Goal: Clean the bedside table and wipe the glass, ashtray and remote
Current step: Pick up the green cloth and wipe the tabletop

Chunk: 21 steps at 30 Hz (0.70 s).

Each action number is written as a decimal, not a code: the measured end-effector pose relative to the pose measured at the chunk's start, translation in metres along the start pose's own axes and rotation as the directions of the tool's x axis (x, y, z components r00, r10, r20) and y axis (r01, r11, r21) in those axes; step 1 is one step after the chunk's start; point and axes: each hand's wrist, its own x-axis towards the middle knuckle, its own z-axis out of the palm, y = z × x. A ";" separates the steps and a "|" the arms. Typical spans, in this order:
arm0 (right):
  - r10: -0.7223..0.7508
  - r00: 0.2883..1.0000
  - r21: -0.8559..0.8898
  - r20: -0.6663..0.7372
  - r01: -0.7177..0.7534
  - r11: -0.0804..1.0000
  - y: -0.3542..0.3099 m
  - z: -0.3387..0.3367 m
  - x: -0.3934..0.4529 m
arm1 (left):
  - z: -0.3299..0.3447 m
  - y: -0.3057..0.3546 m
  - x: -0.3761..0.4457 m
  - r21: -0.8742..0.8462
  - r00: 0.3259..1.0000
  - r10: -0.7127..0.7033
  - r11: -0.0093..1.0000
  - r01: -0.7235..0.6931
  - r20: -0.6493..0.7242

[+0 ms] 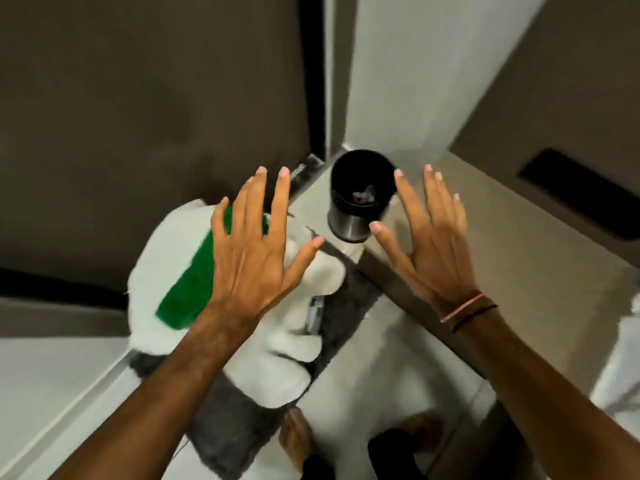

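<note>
My left hand [254, 251] and my right hand [431, 244] are both stretched out in front of me, fingers spread, holding nothing. Under my left hand a heap of white towels [277, 362] lies on the floor, with a green cloth [188, 289] on top of it. No bedside table, glass, ashtray or remote is in view.
A round metal bin [349, 221] with a black liner and some litter stands in the corner between my hands. A grey mat [225, 420] lies under the towels. Dark walls rise at left, a beige ledge [512, 258] runs at right. My bare feet [294, 438] show below.
</note>
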 end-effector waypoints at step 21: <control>0.085 0.993 0.547 0.082 -0.116 0.829 -0.075 0.070 0.066 | 0.003 -0.113 0.027 -0.621 0.787 -0.281 0.492 0.610 0.549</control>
